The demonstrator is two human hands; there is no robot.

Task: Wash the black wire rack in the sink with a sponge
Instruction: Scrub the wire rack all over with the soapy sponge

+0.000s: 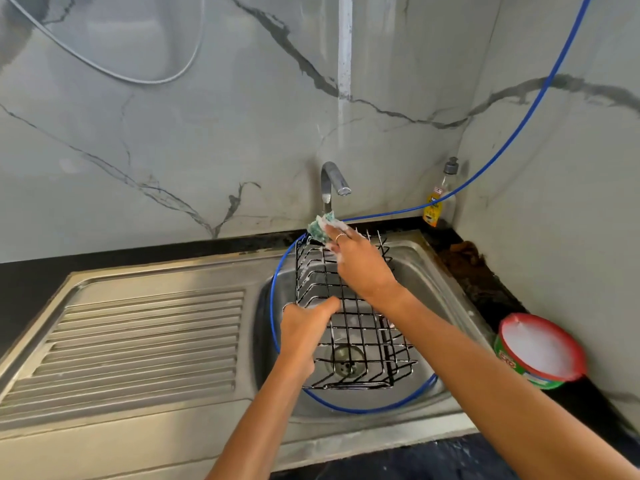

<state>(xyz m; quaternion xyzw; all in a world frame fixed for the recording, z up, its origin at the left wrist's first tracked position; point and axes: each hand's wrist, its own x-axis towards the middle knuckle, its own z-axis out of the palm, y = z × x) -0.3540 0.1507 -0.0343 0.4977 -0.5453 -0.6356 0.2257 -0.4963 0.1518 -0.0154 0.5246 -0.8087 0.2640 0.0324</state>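
The black wire rack [349,313] stands in the sink [433,271], tipped up so its far end leans toward the tap [332,183] and its near end sits over the drain [347,362]. Suds cling to the wires. The right hand [360,265] reaches across the rack's upper part, fingers curled round a green-and-white sponge [322,227], pressing it against the rack's far top corner, just below the tap. A ring shows on one finger, and foam coats the knuckles. The left hand [304,334] clamps the rack's left edge, fingers wrapped round the wire, thumb stretched along the top bar.

A blue hose [491,161] loops around the rack inside the sink, then climbs away to the right of the tap and up the marble wall [173,133]. Left of the rack lies the ribbed steel drainboard [145,341]. Right of the rack, on the dark surface [485,282], a red-rimmed green tub [540,351] brims with white foam. Beyond the rack to the right, in the corner, stands a yellow dish-soap bottle [437,202] with a grey cap. A grey cable [114,72] hangs in a curve on the wall, well beyond the rack to the left.
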